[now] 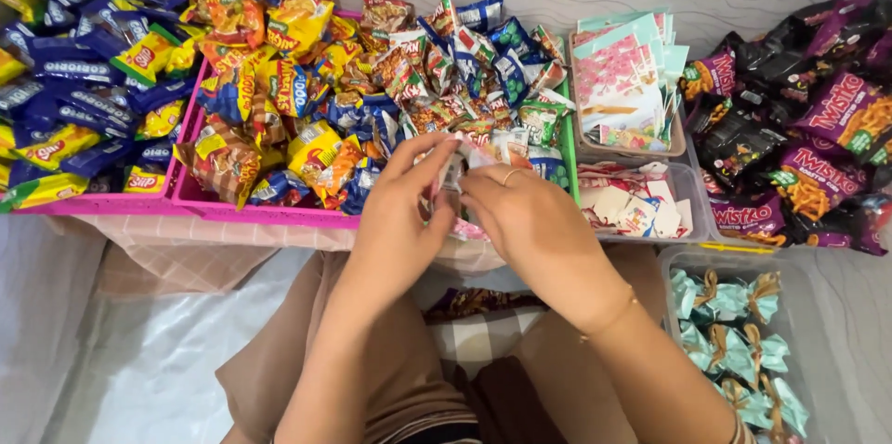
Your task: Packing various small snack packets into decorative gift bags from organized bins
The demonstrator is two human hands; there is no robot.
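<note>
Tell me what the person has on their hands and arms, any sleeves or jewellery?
No sleeves show: both forearms are bare. The right hand wears a thin gold-coloured ring on one finger, and a fine chain bracelet circles that wrist. The left hand has no ring or bracelet that I can see.

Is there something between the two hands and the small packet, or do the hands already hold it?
Nothing visible stands between them. The left hand and the right hand both touch the small packet with their fingertips, just in front of the pink tray of snack packs.
</note>
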